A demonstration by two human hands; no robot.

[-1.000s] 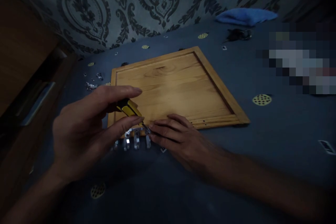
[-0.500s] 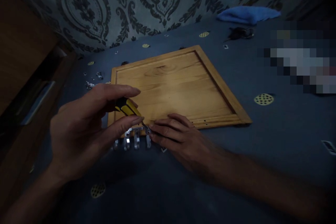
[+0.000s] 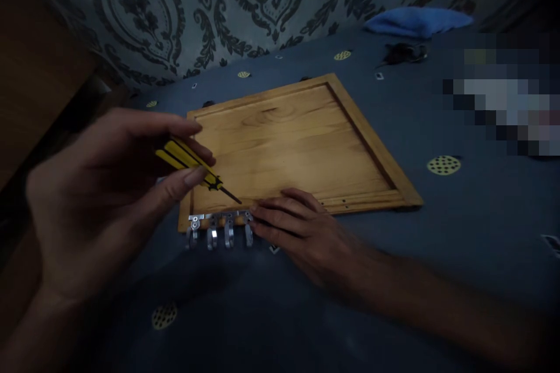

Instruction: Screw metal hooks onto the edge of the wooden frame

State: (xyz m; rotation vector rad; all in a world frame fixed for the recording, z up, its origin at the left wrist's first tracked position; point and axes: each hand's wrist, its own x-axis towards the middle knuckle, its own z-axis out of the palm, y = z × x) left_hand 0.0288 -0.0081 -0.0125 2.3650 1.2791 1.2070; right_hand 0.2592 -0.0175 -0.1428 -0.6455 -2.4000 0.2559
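Drawn back to the left since the earlier frame, the left hand (image 3: 100, 204) pinches a yellow-and-black screwdriver (image 3: 186, 160) between thumb and fingers, and the screwdriver's tip has lifted away from the rightmost metal fitting. Just nearer than that tip, four shiny metal fittings (image 3: 212, 238) sit in a row along the near left edge of a framed wooden panel (image 3: 284, 145) (their curved ends overhang it), which lies on a blue patterned sheet (image 3: 315, 326). Right of the row, the right hand (image 3: 300, 227) lies over the near edge, fingers close together, their tips at the last fitting; whether they grip it cannot be told. Far right lie a dark object (image 3: 401, 54) and a blue cloth (image 3: 417, 21).
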